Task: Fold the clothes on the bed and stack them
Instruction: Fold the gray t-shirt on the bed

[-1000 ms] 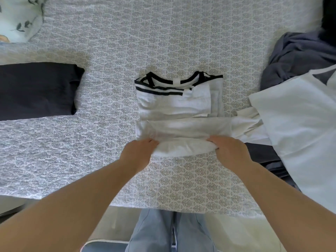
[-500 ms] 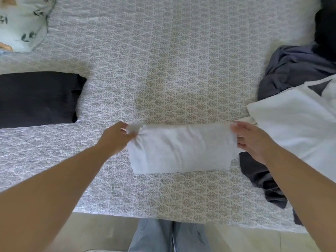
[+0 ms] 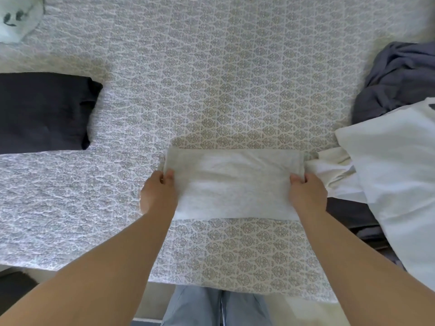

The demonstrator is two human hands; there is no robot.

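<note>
A white shirt [image 3: 233,184] lies folded into a flat rectangle on the patterned bedspread [image 3: 211,78], near the bed's front edge. My left hand [image 3: 159,195] grips its left side, thumb on top of the cloth. My right hand [image 3: 307,194] grips its right side the same way. A folded black garment [image 3: 44,111] lies at the left of the bed. At the right is a loose heap: a white garment [image 3: 395,165], a grey-blue one [image 3: 397,78] behind it and dark cloth [image 3: 350,212] underneath.
A pale pillow [image 3: 18,17] with a leaf print shows at the top left corner. The bed's front edge runs across just above my legs in light blue trousers [image 3: 216,307]. Bare bedspread lies between the black garment and the white shirt.
The shirt was folded over from its bottom edge, hiding the striped collar. My hands then slid down from its far corners to its sides.
</note>
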